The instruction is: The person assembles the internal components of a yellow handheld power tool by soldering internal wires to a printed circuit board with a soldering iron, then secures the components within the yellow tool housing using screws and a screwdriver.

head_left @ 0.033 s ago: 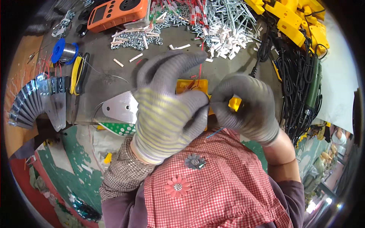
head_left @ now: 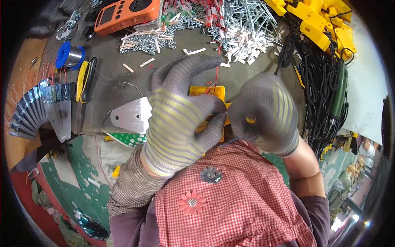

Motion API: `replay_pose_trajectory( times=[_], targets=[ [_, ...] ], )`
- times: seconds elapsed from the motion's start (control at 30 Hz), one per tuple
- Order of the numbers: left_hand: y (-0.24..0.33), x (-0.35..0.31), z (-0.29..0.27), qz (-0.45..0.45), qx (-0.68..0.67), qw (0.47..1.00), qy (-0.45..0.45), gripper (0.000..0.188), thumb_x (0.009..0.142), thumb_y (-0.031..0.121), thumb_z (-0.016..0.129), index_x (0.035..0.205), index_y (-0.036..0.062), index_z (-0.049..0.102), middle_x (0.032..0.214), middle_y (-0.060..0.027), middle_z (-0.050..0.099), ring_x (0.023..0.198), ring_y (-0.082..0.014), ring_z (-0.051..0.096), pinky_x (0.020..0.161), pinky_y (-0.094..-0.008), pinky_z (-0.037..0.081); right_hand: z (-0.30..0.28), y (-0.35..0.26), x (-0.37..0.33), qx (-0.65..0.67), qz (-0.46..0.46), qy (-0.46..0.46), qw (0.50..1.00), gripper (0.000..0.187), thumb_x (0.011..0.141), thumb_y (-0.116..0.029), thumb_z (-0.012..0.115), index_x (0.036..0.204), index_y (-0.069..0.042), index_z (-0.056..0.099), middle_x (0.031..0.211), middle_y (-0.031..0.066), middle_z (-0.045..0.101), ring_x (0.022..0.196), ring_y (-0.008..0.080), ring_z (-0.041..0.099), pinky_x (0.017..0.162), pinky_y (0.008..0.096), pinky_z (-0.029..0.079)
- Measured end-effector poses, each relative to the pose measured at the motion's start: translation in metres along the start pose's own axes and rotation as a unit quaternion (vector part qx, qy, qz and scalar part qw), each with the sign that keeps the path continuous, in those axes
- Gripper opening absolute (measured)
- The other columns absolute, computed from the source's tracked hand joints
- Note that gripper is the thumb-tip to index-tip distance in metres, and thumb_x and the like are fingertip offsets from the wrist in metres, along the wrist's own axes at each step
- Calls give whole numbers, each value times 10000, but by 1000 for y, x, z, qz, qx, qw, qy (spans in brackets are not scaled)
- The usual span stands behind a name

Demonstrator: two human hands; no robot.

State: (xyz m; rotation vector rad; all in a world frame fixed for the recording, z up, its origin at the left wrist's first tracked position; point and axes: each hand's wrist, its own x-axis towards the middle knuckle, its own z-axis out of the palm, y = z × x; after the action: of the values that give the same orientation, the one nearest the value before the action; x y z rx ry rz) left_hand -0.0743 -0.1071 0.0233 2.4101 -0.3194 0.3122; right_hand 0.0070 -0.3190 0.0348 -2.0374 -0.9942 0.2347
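Grey surface (head_left: 123, 88) fills most of my view, worn and scuffed, with an open patch left of centre; its far edge and right side are crowded. Red-and-white checked apron (head_left: 234, 206) with fabric flowers takes up the lower middle.

My left hand (head_left: 181, 123), in a grey knit glove with yellow stripes, is curled with thumb and fingers pinched toward the right. My right hand (head_left: 265, 113), same glove, is clenched, blurred, fingertips meeting the left's. Both are closed around the yellow plastic part (head_left: 210, 92), which sits dead centre, mostly hidden behind the gloves; thin red wires (head_left: 217, 76) rise from its top edge. Exactly what each fingertip grips, I cannot tell.

Black cables (head_left: 317, 82) bundle down the right side, next to a dark green cylindrical tool (head_left: 339, 92). Yellow moulded parts (head_left: 317, 20) are heaped top right. Pile of bright metal rods and small white sleeves (head_left: 242, 29) at top centre. Orange boxy meter (head_left: 125, 14) with dark screen, top left. Fanned stack of thin shiny metal plates (head_left: 35, 111) at the left edge; one rounded plate (head_left: 131, 115) lies just beside the left hand. Heap of nuts (head_left: 142, 43) below the meter. Blue spool of solder wire (head_left: 70, 55), with yellow-and-black-handled pliers (head_left: 84, 80) just beside it. Green polka-dot piece (head_left: 127, 138) under the rounded plate.
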Motion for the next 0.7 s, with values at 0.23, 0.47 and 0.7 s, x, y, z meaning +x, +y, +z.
replay_pose_trajectory(
  times=[0.23, 0.47, 0.7],
  targets=[
    [-10, -5, -4, 1, -8, 1000, 2, 130, 796, 103, 816, 907, 52, 774, 1510, -200, 550, 1301, -301, 628, 1044, -390, 540, 3, 4, -9, 113, 60, -2, 992, 228, 835, -197, 883, 993, -102, 749, 940, 48, 745, 837, 253, 737, 748, 388, 575],
    [-9, -2, 1, -86, -138, 986, -41, 85, 826, 120, 799, 898, 77, 781, 1520, -192, 550, 1161, -214, 680, 933, -313, 562, 5, 17, 1, -56, -143, -22, 988, 227, 855, -151, 865, 1035, -105, 734, 892, 59, 721, 787, 295, 711, 710, 400, 554],
    [-8, -8, -2, -85, -168, 982, -7, 89, 817, 153, 801, 886, 97, 795, 1503, -216, 557, 1289, -323, 606, 1062, -428, 480, -12, 28, -17, 11, -89, -131, 987, 434, 765, -370, 931, 1070, -114, 758, 1000, 54, 691, 949, 326, 665, 889, 451, 503]
  ],
)
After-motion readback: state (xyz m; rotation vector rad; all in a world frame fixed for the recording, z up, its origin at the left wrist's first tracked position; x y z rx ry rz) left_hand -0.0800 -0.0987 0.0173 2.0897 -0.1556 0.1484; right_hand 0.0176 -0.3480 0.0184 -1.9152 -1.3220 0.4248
